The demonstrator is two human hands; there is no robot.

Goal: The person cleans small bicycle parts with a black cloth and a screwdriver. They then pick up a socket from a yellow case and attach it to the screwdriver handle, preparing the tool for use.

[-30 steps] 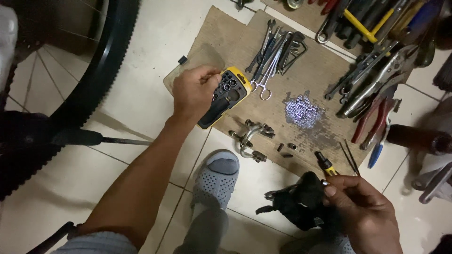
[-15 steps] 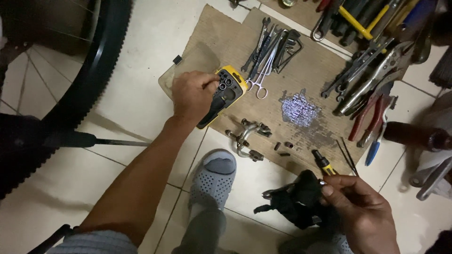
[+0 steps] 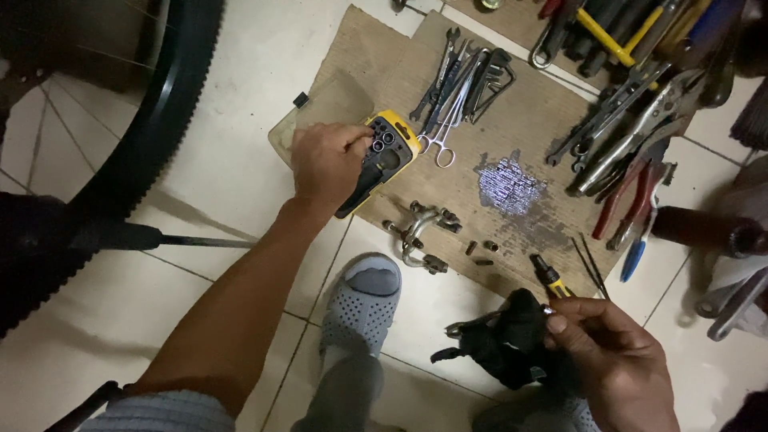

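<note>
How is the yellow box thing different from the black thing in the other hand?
The yellow and black case lies on the brown cardboard mat, while the black part is held up off the floor. The case is stiff and box-shaped with round holes; the black part looks lumpy and uneven. The left hand rests on top of the case; the right hand grips the black part from its side. Both are being touched by one hand.
</note>
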